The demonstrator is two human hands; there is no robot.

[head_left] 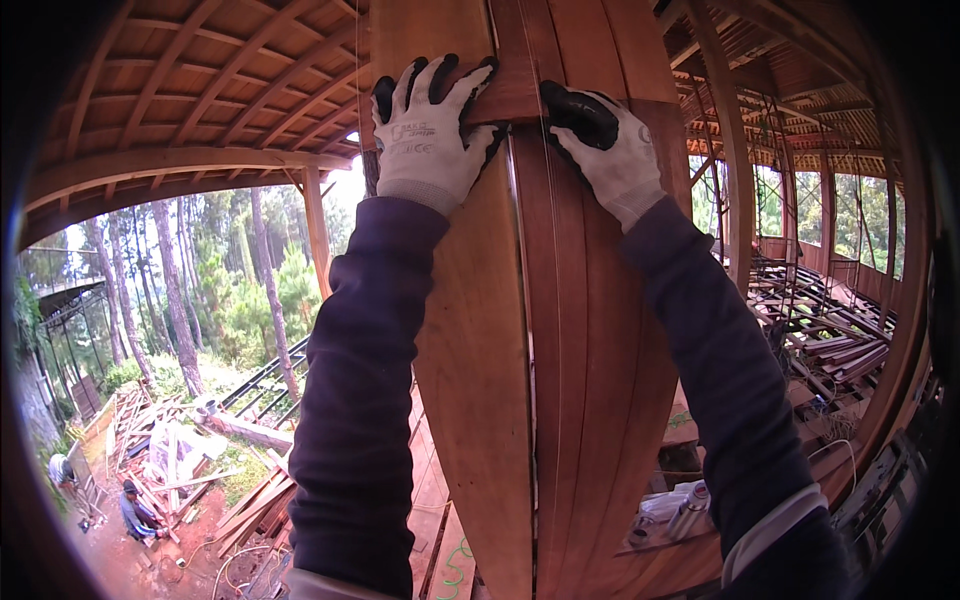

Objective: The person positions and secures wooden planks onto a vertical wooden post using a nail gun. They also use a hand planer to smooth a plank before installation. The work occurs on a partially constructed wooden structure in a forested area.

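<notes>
Tall reddish-brown wooden planks [480, 330] stand before me, with a narrow gap running down between them. A short wooden piece [512, 95] lies crosswise over this gap near the top. My gloved left hand [425, 135] rests against the left plank with its fingers spread. Its forefinger and thumb close around the left end of the short piece. At the other end, my gloved right hand [605, 145] has its fingers curled and its thumb below, gripping the piece. The right fingertips are partly hidden. Thin strings hang down the planks' front.
A metal flask [688, 512] and plastic stand on a ledge at lower right. Stacked timber [840, 345] lies farther right beside posts. Far below at left, a person [140, 512] is among scrap wood [265, 505]. A curved wooden roof [210, 75] spans overhead.
</notes>
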